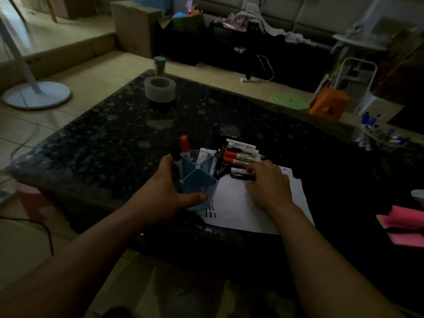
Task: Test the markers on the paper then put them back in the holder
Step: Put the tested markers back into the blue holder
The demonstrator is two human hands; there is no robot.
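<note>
Blue divided marker holder (pixel 198 178) gripped by left hand (pixel 165 189), right hand (pixel 269 185) over black marker (pixel 239 175) on white paper (pixel 231 208), grip unclear

Holder (pixel 199 177): near-left wall hidden behind left grip (pixel 169 187).
Black marker (pixel 239 176): right end covered by right grip (pixel 268 184); held or merely touched, not discernible.
Marker labels (pixel 243 146): too small to read.
Paper (pixel 231 203): partly covered.
Pink sheets (pixel 403 223): cut off by the right edge.

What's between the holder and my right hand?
Head view: bare white paper lies between holder and right hand, with a black marker at the far side.
</note>
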